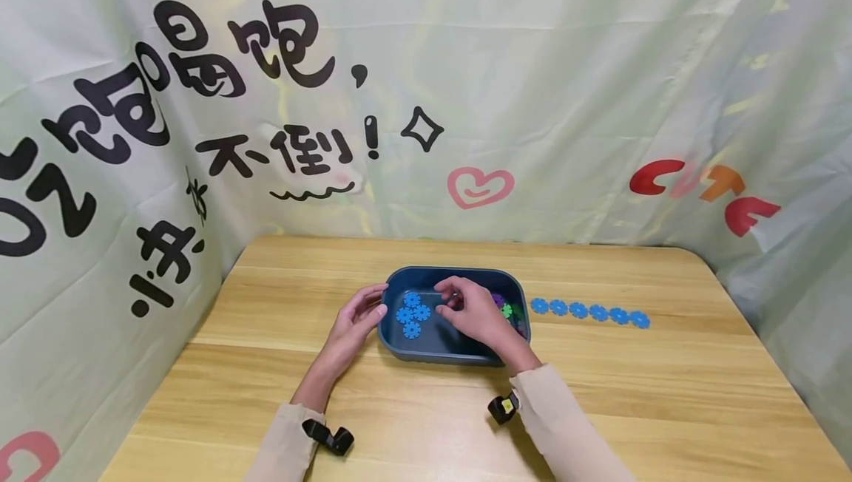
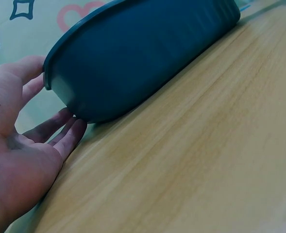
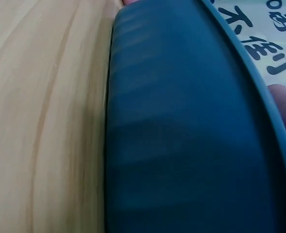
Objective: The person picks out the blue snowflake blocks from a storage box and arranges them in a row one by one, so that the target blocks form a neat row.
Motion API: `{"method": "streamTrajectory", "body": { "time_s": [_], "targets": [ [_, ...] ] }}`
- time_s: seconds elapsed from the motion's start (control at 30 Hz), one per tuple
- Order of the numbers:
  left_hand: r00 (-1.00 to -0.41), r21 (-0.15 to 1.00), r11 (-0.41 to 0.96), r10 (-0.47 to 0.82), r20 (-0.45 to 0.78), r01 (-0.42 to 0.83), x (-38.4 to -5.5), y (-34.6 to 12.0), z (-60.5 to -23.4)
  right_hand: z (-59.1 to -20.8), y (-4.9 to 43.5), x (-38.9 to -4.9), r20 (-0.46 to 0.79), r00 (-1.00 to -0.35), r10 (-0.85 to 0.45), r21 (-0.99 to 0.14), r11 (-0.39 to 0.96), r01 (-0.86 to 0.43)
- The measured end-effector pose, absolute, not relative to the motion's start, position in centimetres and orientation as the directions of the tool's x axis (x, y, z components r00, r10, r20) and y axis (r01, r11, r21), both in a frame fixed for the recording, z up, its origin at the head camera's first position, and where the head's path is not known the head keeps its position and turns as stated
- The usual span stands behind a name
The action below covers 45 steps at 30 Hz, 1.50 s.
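In the head view a dark blue tray [image 1: 433, 355] stands on the table. Several blue snowflake-shaped discs [image 1: 412, 330] lie together in its left part. Purple and green discs [image 1: 507, 310] show at its right end, partly hidden by my right hand. My left hand [image 1: 349, 327] rests against the tray's left end; in the left wrist view its fingers [image 2: 74, 138] touch the wall low down and others reach the rim. Above the middle of the tray hovers my right hand [image 1: 474, 312], thumb and forefinger apart, with nothing visible between them. The right wrist view shows mostly the tray's outer wall [image 3: 181, 121].
To the right of the tray, several blue discs [image 1: 598, 313] lie in a row on the wooden table [image 1: 426, 408]. A printed cloth [image 1: 559, 97] hangs behind and along both sides of the table. Each wrist carries a small black camera [image 1: 328, 438].
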<state>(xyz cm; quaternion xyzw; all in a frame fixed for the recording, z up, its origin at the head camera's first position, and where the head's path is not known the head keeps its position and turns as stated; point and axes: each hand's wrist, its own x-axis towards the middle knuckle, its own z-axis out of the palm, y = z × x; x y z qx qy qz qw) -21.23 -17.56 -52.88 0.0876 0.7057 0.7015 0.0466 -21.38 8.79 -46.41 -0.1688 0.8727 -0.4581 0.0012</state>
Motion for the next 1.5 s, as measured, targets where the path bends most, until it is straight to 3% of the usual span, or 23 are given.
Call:
{"method": "streamTrajectory", "body": {
  "time_s": [0.9, 1.5],
  "targets": [
    [-0.974, 0.997, -0.022, 0.211, 0.080, 0.077, -21.2, -17.7, -52.7, -47.8, 5.8, -22.7, -0.008, -0.926, -0.378, -0.617, 0.730, -0.293],
    [-0.977, 0.998, -0.003, 0.204, 0.059, 0.060, -21.3, -17.7, -52.9, -47.8, 6.1, -22.7, -0.020, -0.919, -0.395, -0.632, 0.717, -0.295]
  ]
}}
